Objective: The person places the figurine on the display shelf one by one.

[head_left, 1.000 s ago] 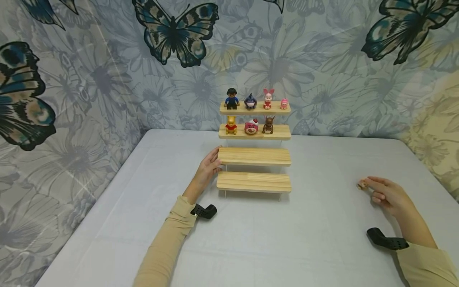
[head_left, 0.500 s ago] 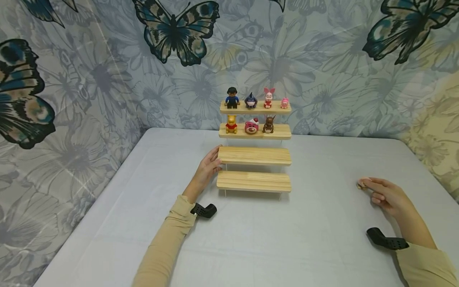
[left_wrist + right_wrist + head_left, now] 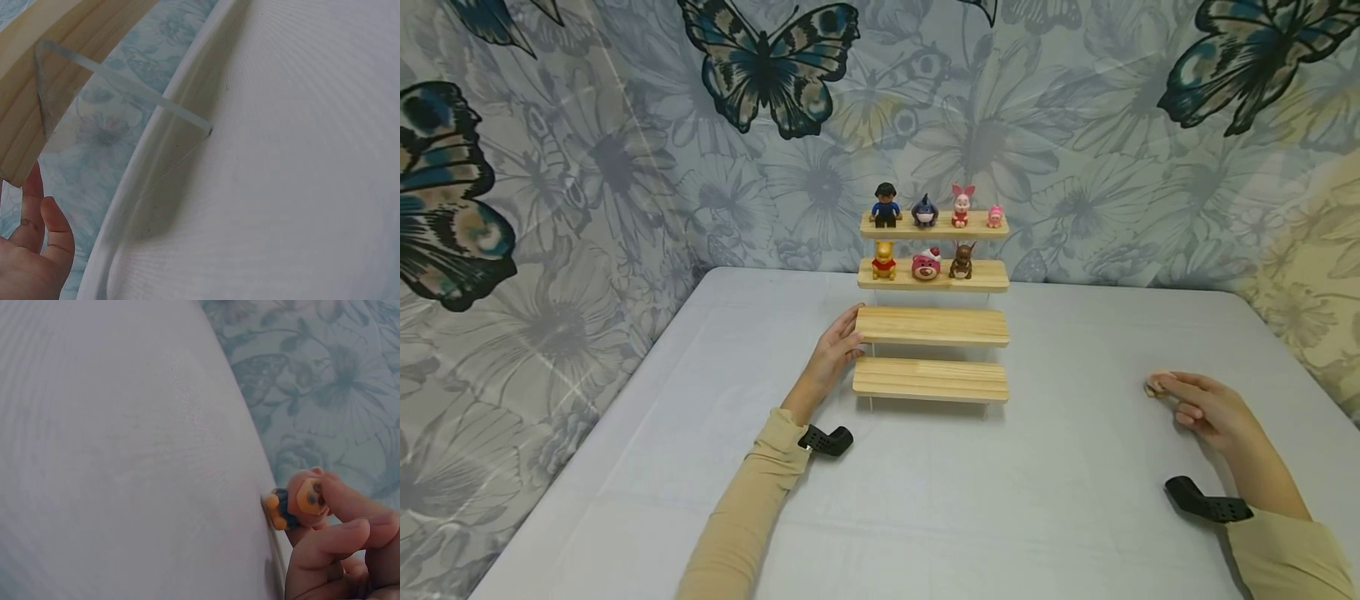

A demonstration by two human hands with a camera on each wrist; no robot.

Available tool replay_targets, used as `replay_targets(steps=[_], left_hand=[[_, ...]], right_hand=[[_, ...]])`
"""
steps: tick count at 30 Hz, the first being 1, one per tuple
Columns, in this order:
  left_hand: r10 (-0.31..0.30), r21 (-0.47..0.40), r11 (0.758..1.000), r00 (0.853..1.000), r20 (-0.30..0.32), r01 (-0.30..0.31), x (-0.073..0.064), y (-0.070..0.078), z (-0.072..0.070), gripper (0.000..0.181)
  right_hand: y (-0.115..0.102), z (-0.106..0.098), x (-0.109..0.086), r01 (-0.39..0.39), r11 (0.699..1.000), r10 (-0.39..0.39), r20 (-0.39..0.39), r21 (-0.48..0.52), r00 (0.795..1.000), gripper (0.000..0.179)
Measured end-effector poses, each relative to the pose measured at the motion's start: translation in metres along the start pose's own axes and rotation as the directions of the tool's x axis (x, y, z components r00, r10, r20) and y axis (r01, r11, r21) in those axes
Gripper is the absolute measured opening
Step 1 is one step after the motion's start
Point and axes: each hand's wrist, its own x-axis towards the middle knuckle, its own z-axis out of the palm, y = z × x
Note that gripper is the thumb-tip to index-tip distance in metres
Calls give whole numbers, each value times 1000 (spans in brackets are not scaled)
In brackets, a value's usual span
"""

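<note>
My left hand (image 3: 835,346) is at the left end of a wooden tiered display stand (image 3: 932,325), its fingers gripping the end of the third board from the top. In the left wrist view, the corner of the wooden board (image 3: 37,94) lies between fingertips, and a clear support runs below it. Far to the right, my right hand (image 3: 1213,408) pinches a small toy figurine (image 3: 306,494) by its head, close over the table. The figurine has a pink head, an orange face patch, a dark blue body and orange feet; fingers partly cover it.
Several figurines stand on the top two boards, among them a dark-haired toy figure (image 3: 886,207), a yellow bear (image 3: 883,262) and a brown figure (image 3: 961,262). A white cloth covers the table (image 3: 1075,500). Butterfly-patterned fabric (image 3: 985,108) hangs behind it.
The right fingers have shifted slightly over the figurine, covering more of it in the head view. The left hand and the stand have stayed in place.
</note>
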Motion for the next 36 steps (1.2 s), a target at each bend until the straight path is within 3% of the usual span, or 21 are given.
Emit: replay_targets(steps=[5,26,31,36], left_hand=[[-4,22,1000,1000,14,4,-4,10,5,55],[-2,11,1000,1000,28,1,-2,10,3,56],[-2,-15,1000,1000,28,2,-1,7,1,54],[-18,-90,996,1000,18,20,2,-2,-3,53]], right_hand=[[-1,5,2,10,999,-11,-29,-37,1000,25],[-25,51,18,72,997,-74,-75,-28,994,15],[-27,58,20,83,996,-85,-131,-22,988,8],[-28,67,22,128,991,-132,-129,-36,983,7]])
